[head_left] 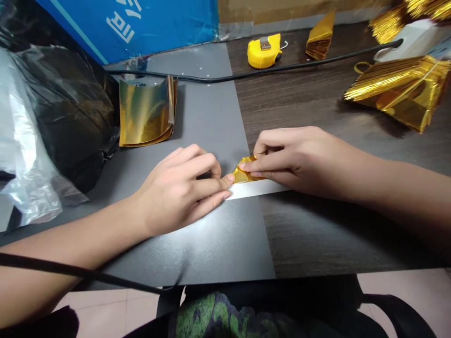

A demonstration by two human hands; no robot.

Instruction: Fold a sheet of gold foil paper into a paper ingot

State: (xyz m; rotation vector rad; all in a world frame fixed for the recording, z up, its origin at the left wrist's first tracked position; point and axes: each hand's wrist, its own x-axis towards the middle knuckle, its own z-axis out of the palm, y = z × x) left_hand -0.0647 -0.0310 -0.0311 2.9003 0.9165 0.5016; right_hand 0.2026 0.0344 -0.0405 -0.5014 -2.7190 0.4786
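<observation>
A small piece of gold foil paper (pixel 244 175) with a white underside lies on the table between my hands, partly folded. My left hand (pixel 179 190) rests on the grey mat with its fingers curled, and its fingertips press the left end of the paper. My right hand (pixel 292 157) covers the paper's right part, fingers pressed together and pinching the folded gold flap. Most of the paper is hidden under my right hand.
A grey mat (pixel 211 117) covers the left of the dark wooden table (pixel 317 230). A stack of gold sheets (pixel 146 112) lies behind my left hand, folded gold pieces (pixel 405 89) at the right. A yellow tape measure (pixel 264 50), black cable (pixel 282 68), and plastic bags (pixel 42 131) are nearby.
</observation>
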